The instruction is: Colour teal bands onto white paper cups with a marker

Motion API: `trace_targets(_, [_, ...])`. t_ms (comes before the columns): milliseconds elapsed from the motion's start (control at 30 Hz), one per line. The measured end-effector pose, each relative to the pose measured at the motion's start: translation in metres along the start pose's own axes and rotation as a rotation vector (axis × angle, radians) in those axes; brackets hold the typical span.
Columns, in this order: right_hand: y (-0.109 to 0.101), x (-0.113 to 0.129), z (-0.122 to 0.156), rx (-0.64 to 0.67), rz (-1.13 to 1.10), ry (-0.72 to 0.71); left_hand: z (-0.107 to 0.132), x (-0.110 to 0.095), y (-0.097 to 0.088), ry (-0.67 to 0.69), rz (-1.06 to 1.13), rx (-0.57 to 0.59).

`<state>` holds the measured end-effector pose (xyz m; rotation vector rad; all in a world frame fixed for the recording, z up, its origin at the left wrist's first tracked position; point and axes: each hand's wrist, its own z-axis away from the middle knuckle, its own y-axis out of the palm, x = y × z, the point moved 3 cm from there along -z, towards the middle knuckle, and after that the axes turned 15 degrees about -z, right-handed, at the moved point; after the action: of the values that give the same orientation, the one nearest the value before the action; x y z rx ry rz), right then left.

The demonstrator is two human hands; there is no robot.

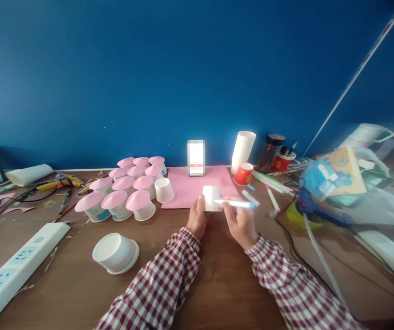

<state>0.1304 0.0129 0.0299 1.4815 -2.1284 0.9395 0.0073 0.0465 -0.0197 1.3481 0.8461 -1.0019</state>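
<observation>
Person in checked sleeves, both hands at centre over a brown table. Left hand (197, 220) is partly closed, thumb and fingers gripping the left side of a small white cup (211, 197); the cup sits in front of the near edge of a pink sheet (183, 188). Right hand (241, 225) is curled in a pen grip on a white marker (236, 203), tip pointing left at the cup wall, blue end to the right. Cannot tell if the tip touches.

Left of the sheet: rows of cups with pink cone tops (114, 200). Plain white cup (164, 190) just beside them, at the sheet's left edge. White tub (114, 252) nearer the person, left of the left sleeve; power strip (23, 256) further left. Yellow glue gun (62, 183) behind the strip.

Right side: red cup (244, 175) in front of a tall white cup stack (244, 145), dark-lidded jar (270, 153) beside the stack, red pen cup (284, 162) next to it. Blue glue gun (324, 211) far right, near plastic bags. Pixelated upright item (196, 158) at the back of the sheet.
</observation>
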Motion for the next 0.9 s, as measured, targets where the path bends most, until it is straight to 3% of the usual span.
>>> trace_targets(900, [0.0001, -0.0011, 0.0001, -0.001, 0.02, -0.015, 0.0017, -0.0019, 0.0022, 0.015, 0.036, 0.016])
